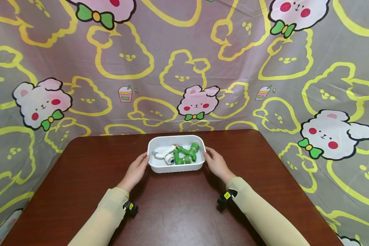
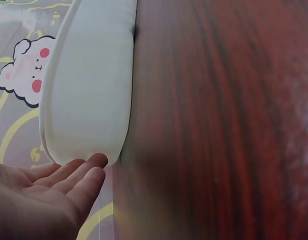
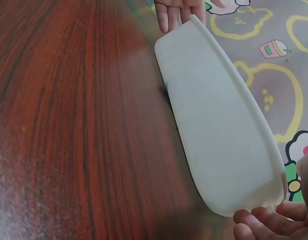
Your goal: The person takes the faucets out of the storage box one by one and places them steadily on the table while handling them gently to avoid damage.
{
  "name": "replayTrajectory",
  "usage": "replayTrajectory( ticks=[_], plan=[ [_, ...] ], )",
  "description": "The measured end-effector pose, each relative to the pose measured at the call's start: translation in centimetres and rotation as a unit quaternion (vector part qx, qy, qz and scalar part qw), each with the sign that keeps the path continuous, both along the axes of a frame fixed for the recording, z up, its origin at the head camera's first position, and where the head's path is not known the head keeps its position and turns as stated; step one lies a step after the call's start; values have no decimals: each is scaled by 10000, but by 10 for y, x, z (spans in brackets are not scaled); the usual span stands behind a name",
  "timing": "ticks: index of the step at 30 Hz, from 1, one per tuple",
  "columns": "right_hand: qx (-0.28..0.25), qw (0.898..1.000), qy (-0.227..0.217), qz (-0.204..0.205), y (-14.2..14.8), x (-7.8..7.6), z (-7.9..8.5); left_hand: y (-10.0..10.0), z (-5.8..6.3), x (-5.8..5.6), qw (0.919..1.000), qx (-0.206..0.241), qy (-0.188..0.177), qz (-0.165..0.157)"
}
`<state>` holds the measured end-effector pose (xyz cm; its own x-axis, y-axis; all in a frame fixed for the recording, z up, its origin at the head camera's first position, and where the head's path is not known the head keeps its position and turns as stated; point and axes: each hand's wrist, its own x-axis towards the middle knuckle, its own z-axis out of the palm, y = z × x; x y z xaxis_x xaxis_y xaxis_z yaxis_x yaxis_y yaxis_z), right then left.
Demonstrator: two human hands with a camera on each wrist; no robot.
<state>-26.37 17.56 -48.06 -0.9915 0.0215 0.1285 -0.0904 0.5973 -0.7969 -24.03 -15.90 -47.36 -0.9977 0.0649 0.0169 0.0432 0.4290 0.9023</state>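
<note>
A white oblong tray [image 1: 160, 168] with rounded corners sits toward the far edge of the table, between my two hands. Inside it, green bent pipe-like pieces [image 1: 184, 160] with pale bands lie at the right. A white bent pipe-like piece [image 1: 163, 155] is at the left, and a small brassy bit [image 1: 176, 147] shows between them. My left hand [image 1: 136, 171] touches the tray's left end with nearly straight fingers [image 2: 84, 187]. At the right end, the fingertips of my right hand [image 1: 217, 165] rest against the outer wall, low down in the right wrist view.
The dark reddish-brown wooden table [image 1: 172, 205] stretches from the tray toward me. Behind and beside it hangs a grey cloth [image 1: 110, 112] printed with rabbits and yellow outlines. A small black device [image 1: 130, 208] is on my left wrist, another [image 1: 226, 197] on my right.
</note>
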Motion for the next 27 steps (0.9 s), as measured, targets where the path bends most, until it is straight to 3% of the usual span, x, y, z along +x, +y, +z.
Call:
replayTrajectory(
  ticks=[8,27],
  plan=[
    [-80,10000,28,18,-1,1,0,-2,0,-1,9995,52,-285,-147],
    [-82,10000,-26,38,-2,2,3,-3,-4,-1,9989,237,-357,-194]
  ],
)
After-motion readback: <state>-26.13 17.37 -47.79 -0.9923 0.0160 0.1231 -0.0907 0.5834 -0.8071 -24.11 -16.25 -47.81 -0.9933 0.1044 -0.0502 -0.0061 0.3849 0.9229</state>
